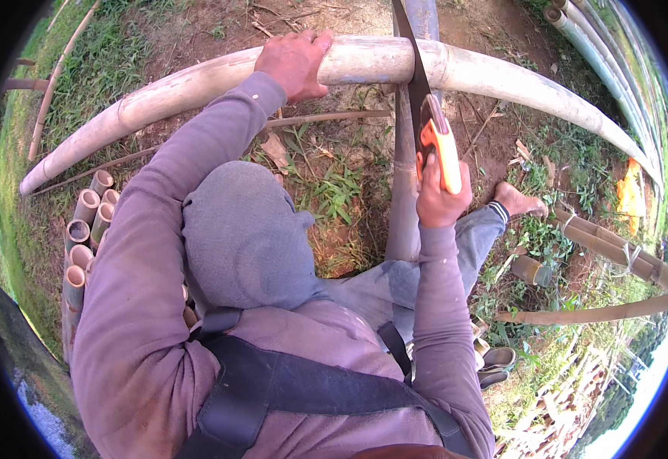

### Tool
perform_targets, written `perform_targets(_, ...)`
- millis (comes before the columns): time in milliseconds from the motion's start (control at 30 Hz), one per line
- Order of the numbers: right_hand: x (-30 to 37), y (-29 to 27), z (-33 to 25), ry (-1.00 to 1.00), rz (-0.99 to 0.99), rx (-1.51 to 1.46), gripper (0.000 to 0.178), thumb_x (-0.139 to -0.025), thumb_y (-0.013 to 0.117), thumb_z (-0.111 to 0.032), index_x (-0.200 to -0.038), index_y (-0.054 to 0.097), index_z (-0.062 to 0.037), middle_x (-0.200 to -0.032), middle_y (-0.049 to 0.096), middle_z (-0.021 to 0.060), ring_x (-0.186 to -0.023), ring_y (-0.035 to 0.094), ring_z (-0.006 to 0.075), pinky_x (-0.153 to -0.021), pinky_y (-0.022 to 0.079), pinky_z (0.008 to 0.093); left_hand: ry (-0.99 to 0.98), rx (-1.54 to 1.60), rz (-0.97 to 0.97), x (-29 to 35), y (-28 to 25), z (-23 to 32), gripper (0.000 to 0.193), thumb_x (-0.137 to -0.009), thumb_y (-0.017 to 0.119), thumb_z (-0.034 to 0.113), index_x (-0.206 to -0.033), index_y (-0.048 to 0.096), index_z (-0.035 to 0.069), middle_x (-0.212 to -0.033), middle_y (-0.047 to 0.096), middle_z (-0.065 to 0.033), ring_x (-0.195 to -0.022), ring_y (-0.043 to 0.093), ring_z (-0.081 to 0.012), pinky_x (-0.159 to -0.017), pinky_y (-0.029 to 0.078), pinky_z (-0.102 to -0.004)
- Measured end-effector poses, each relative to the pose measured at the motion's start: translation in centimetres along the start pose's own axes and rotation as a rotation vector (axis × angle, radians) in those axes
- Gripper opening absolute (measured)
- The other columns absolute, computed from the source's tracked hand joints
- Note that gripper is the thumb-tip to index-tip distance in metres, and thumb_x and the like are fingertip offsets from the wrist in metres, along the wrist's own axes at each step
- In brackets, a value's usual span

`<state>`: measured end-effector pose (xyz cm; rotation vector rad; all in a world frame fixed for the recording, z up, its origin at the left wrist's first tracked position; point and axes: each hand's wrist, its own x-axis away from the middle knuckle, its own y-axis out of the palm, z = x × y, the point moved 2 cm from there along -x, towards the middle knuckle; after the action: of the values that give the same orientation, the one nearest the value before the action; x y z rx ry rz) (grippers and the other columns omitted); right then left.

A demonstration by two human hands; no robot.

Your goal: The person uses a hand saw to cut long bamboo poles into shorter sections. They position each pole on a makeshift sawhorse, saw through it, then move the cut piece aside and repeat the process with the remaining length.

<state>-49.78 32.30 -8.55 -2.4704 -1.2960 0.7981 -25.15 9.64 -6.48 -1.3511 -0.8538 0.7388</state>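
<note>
A thick, pale bamboo pole (502,76) lies crosswise in front of me, its ends bending down in the wide view. My left hand (292,65) is closed over it from above, left of the saw. In my right hand (442,199) is the orange handle of a hand saw (439,141). The saw's dark blade stands across the pole, right of my left hand, and touches it. How deep the blade sits in the bamboo I cannot tell. Beneath the pole, a grey post (404,176) runs toward me.
Several cut bamboo tubes (87,206) stand at the left. Lashed bamboo poles (609,245) and a short bamboo piece (531,270) lie at the right, with long poles (590,50) beyond. My bare foot (519,200) rests on the ground. Footwear (496,366) lies near bamboo scraps (567,398).
</note>
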Motion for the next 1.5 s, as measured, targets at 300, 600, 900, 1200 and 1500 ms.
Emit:
perform_targets(300, 8.3, -6.2, -2.8, 0.077, -0.049, -0.047, 0.016, -0.101, 0.074, -0.009, -0.107, 0.063, 0.0025, -0.076, 0.067, 0.005, -0.058, 0.06, 0.0073, -0.053, 0.048, 0.0217, -0.053, 0.024, -0.009, 0.8, 0.0, -1.5, 0.094, -0.08, 0.087, 0.051, -0.154, 0.044, 0.014, -0.137, 0.064, -0.0152, -0.128, 0.065, -0.0341, -0.109, 0.054, -0.0472)
perform_targets(600, -5.0, 2.3, -2.1, 0.095, -0.027, -0.218, 0.017, -0.101, 0.075, -0.012, -0.093, 0.065, -0.0021, -0.067, 0.059, -0.004, -0.056, 0.052, 0.0032, -0.051, 0.043, 0.0233, -0.018, -0.015, 0.029, -0.2, 0.3, 0.1, 0.099, -0.08, 0.088, 0.053, -0.158, 0.041, 0.015, -0.144, 0.061, -0.0157, -0.134, 0.062, -0.0349, -0.115, 0.05, -0.0466)
perform_targets(900, 11.4, -8.2, -2.8, 0.109, -0.026, -0.063, 0.012, -0.101, 0.072, -0.008, -0.104, 0.065, 0.0007, -0.073, 0.065, 0.0025, -0.054, 0.059, 0.0081, -0.049, 0.045, 0.0227, -0.064, 0.006, -0.039, 0.6, 0.1, -1.0, 0.098, -0.08, 0.088, 0.051, -0.158, 0.042, 0.015, -0.144, 0.062, -0.0153, -0.133, 0.062, -0.0345, -0.114, 0.05, -0.0466)
perform_targets(1200, -8.2, 5.9, -2.4, 0.051, 0.026, -0.143, 0.017, -0.1, 0.077, -0.011, -0.096, 0.066, 0.0009, -0.076, 0.068, 0.0004, -0.062, 0.059, 0.0047, -0.055, 0.048, 0.0249, -0.027, 0.001, 0.008, 0.4, 0.0, -0.1, 0.099, -0.079, 0.087, 0.05, -0.159, 0.04, 0.016, -0.143, 0.061, -0.0145, -0.132, 0.062, -0.0334, -0.113, 0.05, -0.0463)
perform_targets(1500, 11.9, -7.9, -2.2, 0.099, -0.027, -0.016, 0.014, -0.101, 0.073, -0.009, -0.104, 0.064, 0.0011, -0.074, 0.067, 0.0045, -0.055, 0.06, 0.0088, -0.051, 0.048, 0.0234, -0.04, 0.011, -0.01, 0.6, 0.7, -0.8, 0.097, -0.081, 0.088, 0.05, -0.159, 0.041, 0.016, -0.144, 0.061, -0.0147, -0.134, 0.062, -0.0338, -0.115, 0.049, -0.0466)
